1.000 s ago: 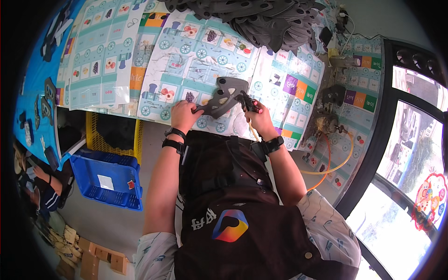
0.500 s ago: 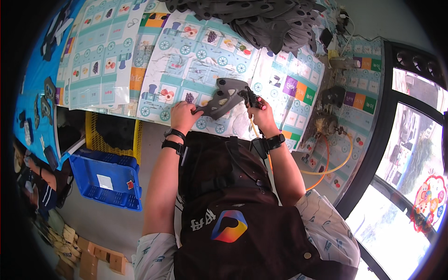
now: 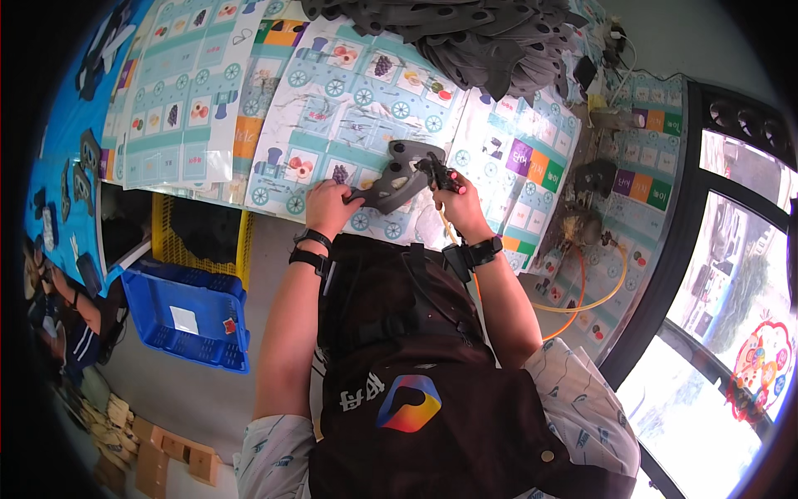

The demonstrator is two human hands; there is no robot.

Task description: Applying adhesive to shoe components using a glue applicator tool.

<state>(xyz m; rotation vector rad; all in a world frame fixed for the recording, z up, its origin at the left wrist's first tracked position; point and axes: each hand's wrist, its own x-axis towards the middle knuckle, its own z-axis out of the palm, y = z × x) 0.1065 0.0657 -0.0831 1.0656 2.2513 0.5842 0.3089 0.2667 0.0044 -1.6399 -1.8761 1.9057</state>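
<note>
A dark grey cut piece with rounded holes, shaped like a shoe upper (image 3: 389, 195), lies on the patterned sheets covering the table. My left hand (image 3: 330, 205) pinches its lower left corner between thumb and fingers. In my right hand (image 3: 460, 209) is a dark spray gun (image 3: 435, 173) with a pinkish-red part at its back. Its nozzle end hangs over the right part of the grey piece, hiding some of it. From under the hand a pale yellow hose (image 3: 450, 230) runs down. Whether any spray comes out I cannot tell.
A large heap of similar grey pieces (image 3: 490, 51) sits at the table's far side. Blue crate (image 3: 187, 333) and yellow basket (image 3: 164, 241) stand low at the left, near another person's arm (image 3: 79, 301). Yellow and orange hoses (image 3: 611, 293) loop at the right beside a dark-framed glass door (image 3: 697, 266).
My right hand has shifted slightly left with the spray gun, bringing it further over the grey piece. The left hand keeps its hold, and the piece stays nearly in place.
</note>
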